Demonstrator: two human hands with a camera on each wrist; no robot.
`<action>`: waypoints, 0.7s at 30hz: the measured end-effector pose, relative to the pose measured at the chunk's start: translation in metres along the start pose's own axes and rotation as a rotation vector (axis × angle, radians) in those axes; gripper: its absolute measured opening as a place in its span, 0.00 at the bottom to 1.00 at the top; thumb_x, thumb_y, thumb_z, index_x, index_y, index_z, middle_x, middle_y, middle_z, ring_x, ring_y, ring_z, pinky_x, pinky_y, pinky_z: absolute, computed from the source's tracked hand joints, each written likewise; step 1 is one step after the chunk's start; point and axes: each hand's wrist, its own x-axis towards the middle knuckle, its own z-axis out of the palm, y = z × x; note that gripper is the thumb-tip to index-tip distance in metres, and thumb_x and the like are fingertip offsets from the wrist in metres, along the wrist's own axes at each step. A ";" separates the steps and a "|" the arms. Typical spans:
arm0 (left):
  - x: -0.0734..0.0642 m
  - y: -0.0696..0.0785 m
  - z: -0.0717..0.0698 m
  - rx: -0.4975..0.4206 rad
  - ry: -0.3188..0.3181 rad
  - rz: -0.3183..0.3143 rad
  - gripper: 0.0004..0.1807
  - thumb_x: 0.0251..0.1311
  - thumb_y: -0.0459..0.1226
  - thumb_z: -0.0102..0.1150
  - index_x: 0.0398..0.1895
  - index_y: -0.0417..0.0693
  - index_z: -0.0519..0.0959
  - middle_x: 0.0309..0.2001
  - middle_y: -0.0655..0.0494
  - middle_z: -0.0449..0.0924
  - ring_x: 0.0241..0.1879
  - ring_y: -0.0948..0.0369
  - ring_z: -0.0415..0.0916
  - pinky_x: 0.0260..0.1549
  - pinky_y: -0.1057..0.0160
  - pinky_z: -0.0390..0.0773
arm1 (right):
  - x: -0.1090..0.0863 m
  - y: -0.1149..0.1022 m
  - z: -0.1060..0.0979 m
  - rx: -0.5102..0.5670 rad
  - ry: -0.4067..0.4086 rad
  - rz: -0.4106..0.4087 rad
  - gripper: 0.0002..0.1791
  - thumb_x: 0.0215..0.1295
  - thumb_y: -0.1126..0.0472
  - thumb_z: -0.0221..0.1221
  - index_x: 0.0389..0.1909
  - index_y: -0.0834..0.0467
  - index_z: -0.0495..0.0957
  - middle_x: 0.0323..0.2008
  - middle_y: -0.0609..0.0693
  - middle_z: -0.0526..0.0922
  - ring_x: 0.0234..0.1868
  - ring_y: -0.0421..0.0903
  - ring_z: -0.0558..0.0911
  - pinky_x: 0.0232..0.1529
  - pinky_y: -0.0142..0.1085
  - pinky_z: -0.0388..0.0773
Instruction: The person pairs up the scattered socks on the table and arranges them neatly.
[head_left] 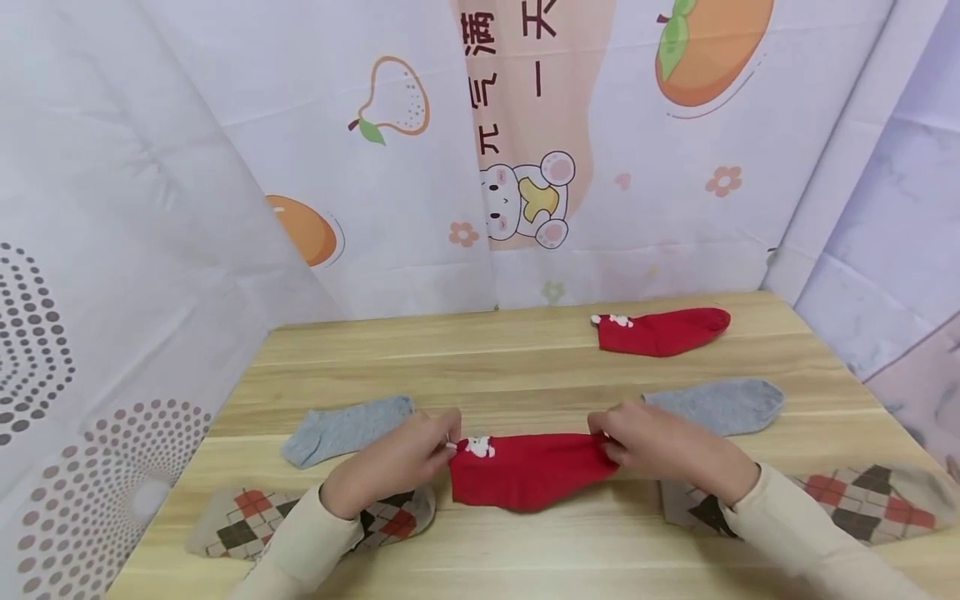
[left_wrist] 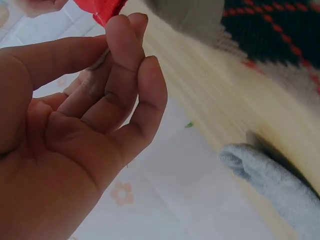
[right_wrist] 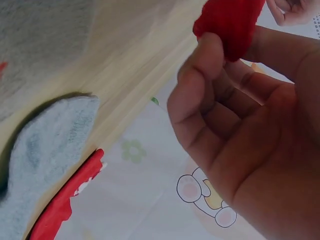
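A red sock [head_left: 525,471] with a white figure near its cuff is stretched sideways between both hands over the middle of the table. My left hand [head_left: 408,454] pinches the cuff end between thumb and fingertips. At the toe end, my right hand [head_left: 651,437] pinches the fabric; the right wrist view shows the red sock [right_wrist: 231,27] between thumb and curled fingers. In the left wrist view, the left hand [left_wrist: 95,100] has only a corner of the red sock [left_wrist: 102,7] beyond its fingertips.
A second red sock [head_left: 663,332] lies at the back right. Grey socks lie left [head_left: 348,427] and right [head_left: 720,407] beyond the hands. Argyle socks, left [head_left: 247,523] and right [head_left: 870,504], lie partly under the forearms. A printed curtain [head_left: 420,275] borders the wooden table [head_left: 525,554].
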 end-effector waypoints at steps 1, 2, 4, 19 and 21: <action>0.000 0.001 0.001 0.001 -0.009 0.001 0.07 0.65 0.28 0.59 0.37 0.46 0.72 0.19 0.66 0.68 0.18 0.71 0.61 0.19 0.71 0.70 | -0.001 0.001 0.000 0.001 -0.003 -0.001 0.11 0.61 0.72 0.62 0.27 0.53 0.74 0.17 0.37 0.66 0.20 0.33 0.63 0.21 0.28 0.65; 0.000 0.001 0.003 0.004 -0.017 0.006 0.07 0.66 0.28 0.59 0.37 0.47 0.72 0.18 0.66 0.68 0.18 0.71 0.61 0.19 0.71 0.71 | -0.001 0.001 0.000 0.002 -0.003 -0.005 0.12 0.60 0.72 0.62 0.27 0.53 0.74 0.17 0.37 0.66 0.20 0.33 0.63 0.21 0.28 0.65; 0.001 0.003 0.005 0.016 -0.028 0.012 0.07 0.66 0.29 0.60 0.37 0.47 0.71 0.18 0.67 0.68 0.18 0.71 0.61 0.20 0.71 0.71 | -0.002 0.002 0.000 0.000 -0.004 -0.015 0.13 0.60 0.72 0.64 0.26 0.52 0.74 0.17 0.37 0.67 0.20 0.33 0.64 0.22 0.29 0.66; 0.006 0.010 0.022 0.121 -0.041 0.065 0.08 0.64 0.29 0.61 0.35 0.45 0.71 0.18 0.67 0.66 0.19 0.72 0.64 0.22 0.75 0.71 | -0.003 0.001 0.000 -0.048 -0.046 0.039 0.15 0.57 0.73 0.65 0.24 0.52 0.72 0.17 0.38 0.66 0.21 0.36 0.64 0.22 0.29 0.64; 0.007 0.011 0.023 0.135 -0.045 0.068 0.08 0.64 0.29 0.61 0.35 0.45 0.71 0.17 0.66 0.65 0.19 0.72 0.63 0.22 0.75 0.71 | -0.004 0.000 0.002 -0.054 -0.052 0.051 0.15 0.57 0.72 0.66 0.24 0.52 0.72 0.17 0.38 0.66 0.21 0.36 0.64 0.22 0.30 0.64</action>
